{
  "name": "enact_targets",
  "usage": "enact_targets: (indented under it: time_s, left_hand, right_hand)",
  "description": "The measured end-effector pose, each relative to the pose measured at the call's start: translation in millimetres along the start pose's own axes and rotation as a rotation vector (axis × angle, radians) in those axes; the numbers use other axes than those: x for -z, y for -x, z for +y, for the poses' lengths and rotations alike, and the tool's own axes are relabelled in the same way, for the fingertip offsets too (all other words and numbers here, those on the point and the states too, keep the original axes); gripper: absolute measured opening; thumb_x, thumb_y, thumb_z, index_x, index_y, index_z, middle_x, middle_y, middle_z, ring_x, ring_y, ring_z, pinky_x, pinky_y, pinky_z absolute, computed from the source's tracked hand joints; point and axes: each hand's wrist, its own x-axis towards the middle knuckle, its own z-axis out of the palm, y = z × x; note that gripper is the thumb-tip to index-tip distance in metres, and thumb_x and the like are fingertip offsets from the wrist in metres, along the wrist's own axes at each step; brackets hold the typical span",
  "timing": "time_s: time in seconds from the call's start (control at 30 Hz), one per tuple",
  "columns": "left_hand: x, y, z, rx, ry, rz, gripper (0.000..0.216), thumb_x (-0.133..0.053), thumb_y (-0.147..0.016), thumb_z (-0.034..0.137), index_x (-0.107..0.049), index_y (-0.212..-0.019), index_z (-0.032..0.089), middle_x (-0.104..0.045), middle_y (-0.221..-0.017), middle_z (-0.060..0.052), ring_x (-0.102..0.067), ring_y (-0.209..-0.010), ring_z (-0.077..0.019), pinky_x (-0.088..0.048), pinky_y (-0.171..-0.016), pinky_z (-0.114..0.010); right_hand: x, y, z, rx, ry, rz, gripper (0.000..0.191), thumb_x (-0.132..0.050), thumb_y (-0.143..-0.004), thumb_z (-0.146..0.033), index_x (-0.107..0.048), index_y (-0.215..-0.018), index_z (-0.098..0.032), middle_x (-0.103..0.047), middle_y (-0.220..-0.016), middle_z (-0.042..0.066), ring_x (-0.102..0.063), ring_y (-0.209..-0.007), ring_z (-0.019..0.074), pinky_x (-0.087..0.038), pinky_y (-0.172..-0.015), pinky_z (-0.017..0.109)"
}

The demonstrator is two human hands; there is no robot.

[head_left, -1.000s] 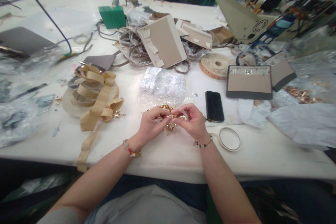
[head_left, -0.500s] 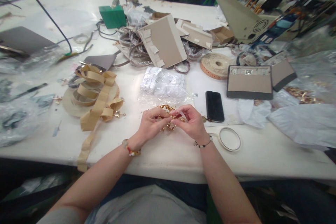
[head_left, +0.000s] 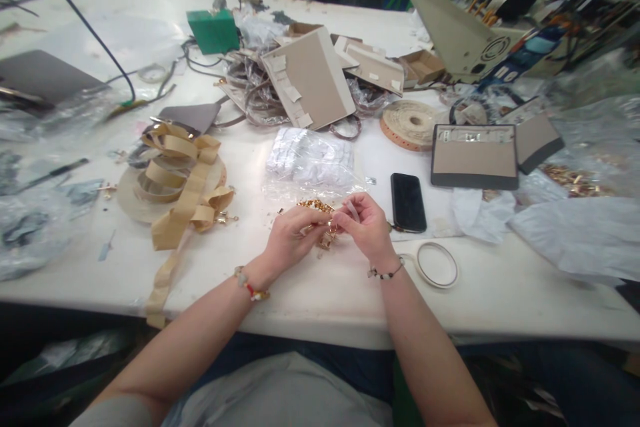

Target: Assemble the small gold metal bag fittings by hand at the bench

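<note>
Over a small heap of gold-coloured metal fittings, both hands work close together, with fingertips nearly meeting. My left hand is closed in a pinch, its thumb and fingers pointing right. What lies between those fingertips is too small to make out, though gold-coloured bits show right by them. My right hand is also closed, and a short whitish strip stands out between its thumb and fingers. Just behind the heap lies a clear plastic bag with white contents.
Right of my right hand lie a black phone and a tape roll. Tan ribbon spills over a reel at left. Further back are a pile of beige panels, another reel and a grey-edged panel.
My right hand has risen slightly, and my left hand has turned a little, its fingers now lower over the heap. The whitish strip stays in my right hand.
</note>
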Motion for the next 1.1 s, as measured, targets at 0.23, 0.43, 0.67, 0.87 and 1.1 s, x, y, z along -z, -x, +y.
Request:
enact_targets:
  time_s: [0.23, 0.43, 0.67, 0.87, 1.1]
  left_hand:
    - [-0.3, -0.7, 0.3, 0.007, 0.003, 0.002, 0.006, -0.072, -0.088, 0.02, -0.073, -0.094, 0.021, -0.076, -0.083, -0.001, -0.068, -0.074, -0.0134, -0.053, -0.071, -0.026]
    - [0.7, -0.6, 3.9, 0.239, 0.105, 0.007, 0.004, -0.076, -0.084, 0.025, -0.077, -0.087, 0.022, -0.078, -0.08, -0.001, -0.069, -0.067, -0.0136, -0.055, -0.064, -0.024]
    - [1.7, -1.9, 6.4, 0.316, 0.161, -0.004, 0.009, -0.076, -0.084, 0.029, -0.078, -0.087, 0.022, -0.079, -0.084, -0.002, -0.072, -0.071, -0.016, -0.055, -0.066, -0.025]
    - [8.2, -4.8, 2.3, 0.291, -0.065, -0.012, 0.018, -0.063, -0.093, 0.033, -0.073, -0.083, 0.02, -0.074, -0.074, -0.001, -0.067, -0.066, -0.0142, -0.048, -0.064, -0.025]
    - [2.4, -3.7, -12.1, 0.251, -0.337, -0.134, 0.045, -0.033, -0.104, 0.036, -0.058, -0.07, 0.02, -0.062, -0.064, -0.002, -0.055, -0.061, -0.0155, -0.037, -0.059, -0.027]
  right_hand:
    - [0.3, 0.1, -0.5, -0.028, 0.027, 0.005, 0.039, -0.085, -0.071, -0.04, -0.054, -0.089, -0.023, -0.062, -0.064, -0.007, -0.061, -0.055, 0.0115, -0.054, -0.054, 0.024]
    - [-0.5, 0.7, -0.2, 0.006, -0.001, -0.021, 0.038, -0.085, -0.071, -0.035, -0.054, -0.089, -0.024, -0.067, -0.068, -0.006, -0.063, -0.06, 0.0114, -0.055, -0.06, 0.024]
    - [1.1, 1.7, 1.8, 0.046, 0.038, -0.015, 0.038, -0.085, -0.073, -0.04, -0.057, -0.092, -0.024, -0.068, -0.071, -0.004, -0.065, -0.063, 0.0128, -0.057, -0.061, 0.025]
    - [1.9, 4.4, -3.8, 0.038, 0.016, 0.016, 0.032, -0.069, -0.087, -0.051, -0.061, -0.093, -0.021, -0.072, -0.077, 0.001, -0.067, -0.061, 0.0132, -0.057, -0.058, 0.025]
    - [5.2, 6.5, -4.5, 0.066, 0.052, -0.053, 0.025, -0.072, -0.087, -0.043, -0.07, -0.097, -0.02, -0.072, -0.08, 0.002, -0.062, -0.064, 0.0111, -0.053, -0.062, 0.023]
